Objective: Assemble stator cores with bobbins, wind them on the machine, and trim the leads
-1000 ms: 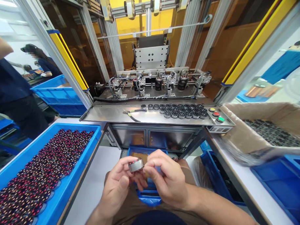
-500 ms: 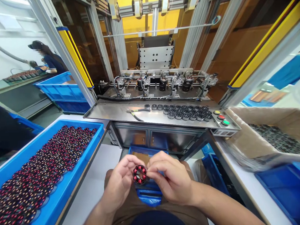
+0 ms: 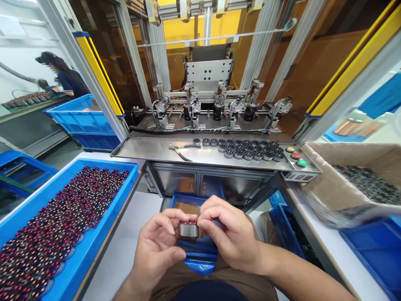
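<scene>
Both of my hands hold one small round metal stator (image 3: 189,230) with red windings, low in the middle of the view above my lap. My left hand (image 3: 156,251) grips it from the left with fingers curled round its side. My right hand (image 3: 231,237) pinches its right edge between thumb and fingertips. The stator's metal side wall faces me and the red windings show on top. A blue tray (image 3: 100,215) at my left holds several wound stators of the same kind.
A steel shelf (image 3: 148,149) ahead carries pliers (image 3: 181,152), a cluster of dark stators (image 3: 249,149) and coloured buttons (image 3: 295,156). Behind it stands a winding machine (image 3: 215,107). A cardboard box (image 3: 320,181) of dark parts sits at right, blue bins (image 3: 199,256) below. A person (image 3: 64,76) works far left.
The stator has been turned in my hands from its winding face toward me to its side wall toward me. The machine's arms behind the shelf have risen. The dark figure at the left edge has gone.
</scene>
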Motion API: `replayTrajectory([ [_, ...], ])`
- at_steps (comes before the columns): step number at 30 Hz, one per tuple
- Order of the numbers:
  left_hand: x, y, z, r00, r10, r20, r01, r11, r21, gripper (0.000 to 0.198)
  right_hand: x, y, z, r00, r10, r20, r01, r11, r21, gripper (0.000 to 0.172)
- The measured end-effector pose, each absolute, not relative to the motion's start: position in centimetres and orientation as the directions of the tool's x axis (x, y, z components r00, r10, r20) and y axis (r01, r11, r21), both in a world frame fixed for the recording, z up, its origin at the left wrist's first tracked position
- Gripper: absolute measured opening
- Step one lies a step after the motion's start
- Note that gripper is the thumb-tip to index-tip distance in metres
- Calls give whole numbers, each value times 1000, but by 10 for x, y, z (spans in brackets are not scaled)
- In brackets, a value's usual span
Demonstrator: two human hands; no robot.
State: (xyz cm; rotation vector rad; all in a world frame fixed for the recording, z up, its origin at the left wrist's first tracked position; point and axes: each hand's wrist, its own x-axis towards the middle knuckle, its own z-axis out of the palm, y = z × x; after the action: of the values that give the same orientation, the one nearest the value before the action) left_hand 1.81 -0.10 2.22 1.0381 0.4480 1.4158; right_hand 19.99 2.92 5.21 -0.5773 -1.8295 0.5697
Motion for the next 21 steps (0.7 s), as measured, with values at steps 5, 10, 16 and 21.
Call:
replayTrajectory([
  [5,21,0,25,255,963,94,-569,71,819,45,204,33,47,-353,505,788,90,857,-508,7],
  [10,22,-2,20,438,898,-46,-491,282,824,38,208,34,47,-383,397,834,68,913,-403,7],
  [16,18,-4,16,348,937,15,-500,172,849,35,219,42,51,-418,429,801,-69,864,-499,30],
  [21,20,-3,14,340,940,22,-501,161,850,36,222,49,50,-402,514,758,-126,789,-602,59],
])
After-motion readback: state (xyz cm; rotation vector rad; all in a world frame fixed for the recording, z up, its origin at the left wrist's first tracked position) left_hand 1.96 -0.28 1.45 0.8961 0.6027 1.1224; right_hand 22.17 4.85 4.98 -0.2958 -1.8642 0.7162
